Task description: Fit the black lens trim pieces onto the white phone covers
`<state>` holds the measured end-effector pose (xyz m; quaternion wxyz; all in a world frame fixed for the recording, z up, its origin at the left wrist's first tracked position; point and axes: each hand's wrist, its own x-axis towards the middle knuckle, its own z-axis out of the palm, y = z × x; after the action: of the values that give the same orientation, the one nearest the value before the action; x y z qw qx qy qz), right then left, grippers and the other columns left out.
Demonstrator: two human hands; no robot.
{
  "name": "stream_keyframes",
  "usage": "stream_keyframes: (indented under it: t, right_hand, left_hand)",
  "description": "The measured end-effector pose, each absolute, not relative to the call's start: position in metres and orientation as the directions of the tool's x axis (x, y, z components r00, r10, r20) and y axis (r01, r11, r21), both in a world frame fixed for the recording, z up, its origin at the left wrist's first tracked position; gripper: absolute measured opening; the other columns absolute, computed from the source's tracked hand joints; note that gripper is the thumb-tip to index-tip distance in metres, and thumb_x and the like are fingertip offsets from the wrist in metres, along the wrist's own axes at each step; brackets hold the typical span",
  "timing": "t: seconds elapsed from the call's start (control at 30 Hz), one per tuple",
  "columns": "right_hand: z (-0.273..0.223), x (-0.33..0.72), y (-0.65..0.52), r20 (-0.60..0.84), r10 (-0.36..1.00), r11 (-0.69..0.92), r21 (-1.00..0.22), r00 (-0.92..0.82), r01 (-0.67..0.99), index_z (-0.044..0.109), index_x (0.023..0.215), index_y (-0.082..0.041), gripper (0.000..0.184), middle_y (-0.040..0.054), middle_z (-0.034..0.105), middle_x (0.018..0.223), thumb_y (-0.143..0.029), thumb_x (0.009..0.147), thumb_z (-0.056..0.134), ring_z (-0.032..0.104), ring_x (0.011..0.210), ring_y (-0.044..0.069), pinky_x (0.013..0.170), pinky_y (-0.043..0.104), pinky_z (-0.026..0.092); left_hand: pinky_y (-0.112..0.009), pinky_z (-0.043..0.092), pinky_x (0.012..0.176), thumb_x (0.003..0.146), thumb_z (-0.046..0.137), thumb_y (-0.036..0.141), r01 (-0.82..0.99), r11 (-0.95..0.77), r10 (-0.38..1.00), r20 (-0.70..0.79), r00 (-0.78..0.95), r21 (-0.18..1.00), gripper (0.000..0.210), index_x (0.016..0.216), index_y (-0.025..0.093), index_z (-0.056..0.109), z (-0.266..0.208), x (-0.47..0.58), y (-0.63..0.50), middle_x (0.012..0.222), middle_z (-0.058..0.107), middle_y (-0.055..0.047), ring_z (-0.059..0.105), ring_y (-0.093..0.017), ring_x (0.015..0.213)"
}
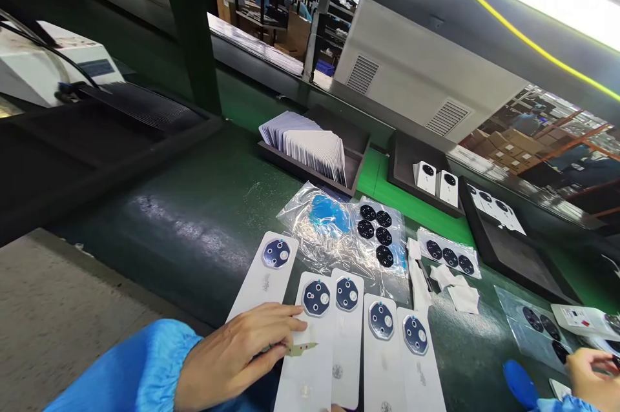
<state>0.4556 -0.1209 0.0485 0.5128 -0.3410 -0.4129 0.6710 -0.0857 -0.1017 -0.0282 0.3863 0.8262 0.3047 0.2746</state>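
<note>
My left hand (242, 350), in a blue sleeve, reaches in from the lower left. Its thumb and index finger pinch a small pointed yellowish strip (304, 348) with red dots. The fingers rest on a long white panel (310, 370) that bears a dark octagonal disc (316, 298) with several round holes. Only a fingertip of my right hand (336, 408) shows at the bottom edge, beside that panel; the rest lies out of frame. More such white panels lie alongside: one to the left (264, 286) and several to the right (382, 360).
Behind the panels lie crinkled clear film (310, 241) and a sheet of black discs (384, 236). A black tray (303, 170) holds stacked white panels (310, 141). White wipes (462, 296) lie right of centre. At far right is a co-worker's hand (593, 373).
</note>
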Motion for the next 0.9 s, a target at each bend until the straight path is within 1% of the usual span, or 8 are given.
stream_keyframes:
  t: [0.2, 0.3, 0.4, 0.57, 0.63, 0.7, 0.77, 0.9]
  right_hand:
    - [0.085, 0.464, -0.118, -0.154, 0.958, -0.231, -0.913, -0.242, -0.336, 0.061, 0.061, -0.030, 0.019, -0.0122, 0.027, 0.031, -0.035, 0.075, 0.073, 0.038, 0.028, 0.014, 0.022, 0.025, 0.028]
    - [0.089, 0.458, -0.117, -0.157, 0.955, -0.232, -0.923, -0.250, -0.306, 0.059, 0.060, -0.031, 0.020, -0.0117, 0.029, 0.031, -0.036, 0.074, 0.073, 0.041, 0.029, 0.015, 0.022, 0.025, 0.028]
    - [0.078, 0.445, -0.115, -0.115, 0.956, -0.199, -0.930, -0.271, -0.309, 0.057, 0.057, -0.031, 0.025, -0.0118, 0.026, 0.029, -0.044, 0.074, 0.071, 0.040, 0.029, 0.015, 0.022, 0.025, 0.028]
    - [0.055, 0.426, -0.116, -0.030, 0.954, -0.139, -0.926, -0.298, -0.351, 0.051, 0.048, -0.035, 0.039, -0.0111, 0.018, 0.026, -0.063, 0.071, 0.066, 0.033, 0.027, 0.015, 0.021, 0.026, 0.023]
    - [0.052, 0.419, -0.117, 0.007, 0.955, -0.106, -0.925, -0.297, -0.364, 0.049, 0.046, -0.036, 0.045, -0.0104, 0.016, 0.026, -0.068, 0.075, 0.057, 0.026, 0.026, 0.013, 0.022, 0.026, 0.021]
    - [0.050, 0.414, -0.117, 0.054, 0.954, -0.055, -0.935, -0.295, -0.351, 0.048, 0.043, -0.036, 0.050, -0.0099, 0.014, 0.026, -0.070, 0.080, 0.050, 0.019, 0.025, 0.012, 0.022, 0.027, 0.018]
    - [0.049, 0.416, -0.116, 0.095, 0.958, 0.012, -0.955, -0.271, -0.295, 0.049, 0.043, -0.037, 0.050, -0.0100, 0.013, 0.027, -0.069, 0.081, 0.050, 0.013, 0.026, 0.011, 0.022, 0.028, 0.015]
    - [0.050, 0.451, -0.116, 0.172, 0.979, 0.145, -0.967, -0.114, -0.210, 0.059, 0.052, -0.035, 0.041, -0.0101, 0.020, 0.031, -0.065, 0.080, 0.057, 0.013, 0.027, 0.010, 0.020, 0.027, 0.017]
  left_hand:
    - [-0.029, 0.044, 0.106, 0.094, 0.048, 0.017, 0.311, -0.514, 0.702, 0.183, 0.689, 0.800, 0.019, 0.097, 0.020, 0.066, -0.028, -0.085, -0.101, 0.125, 0.066, -0.002, 0.054, -0.022, 0.125]
    - [-0.028, 0.044, 0.106, 0.093, 0.049, 0.018, 0.308, -0.507, 0.708, 0.186, 0.681, 0.805, 0.019, 0.098, 0.021, 0.067, -0.028, -0.085, -0.101, 0.126, 0.066, -0.002, 0.054, -0.022, 0.125]
    - [-0.026, 0.043, 0.107, 0.094, 0.049, 0.018, 0.309, -0.507, 0.713, 0.190, 0.675, 0.805, 0.021, 0.105, 0.021, 0.066, -0.028, -0.085, -0.101, 0.127, 0.065, -0.002, 0.054, -0.020, 0.126]
    - [-0.026, 0.042, 0.108, 0.096, 0.046, 0.021, 0.316, -0.512, 0.705, 0.181, 0.685, 0.798, 0.020, 0.104, 0.022, 0.065, -0.027, -0.085, -0.100, 0.128, 0.065, 0.000, 0.053, -0.019, 0.127]
    - [-0.026, 0.041, 0.108, 0.096, 0.045, 0.021, 0.323, -0.517, 0.701, 0.174, 0.692, 0.793, 0.020, 0.103, 0.021, 0.065, -0.027, -0.086, -0.099, 0.128, 0.064, 0.000, 0.052, -0.019, 0.128]
    - [-0.026, 0.041, 0.109, 0.097, 0.045, 0.021, 0.326, -0.517, 0.692, 0.163, 0.703, 0.792, 0.020, 0.104, 0.021, 0.064, -0.027, -0.086, -0.099, 0.129, 0.064, 0.000, 0.051, -0.018, 0.128]
    - [-0.027, 0.040, 0.110, 0.096, 0.046, 0.020, 0.325, -0.509, 0.692, 0.154, 0.705, 0.797, 0.021, 0.106, 0.022, 0.064, -0.027, -0.086, -0.099, 0.129, 0.064, 0.001, 0.051, -0.018, 0.129]
    - [-0.029, 0.041, 0.110, 0.096, 0.046, 0.020, 0.311, -0.494, 0.697, 0.156, 0.700, 0.812, 0.023, 0.108, 0.023, 0.065, -0.026, -0.086, -0.098, 0.129, 0.064, 0.001, 0.051, -0.019, 0.128]
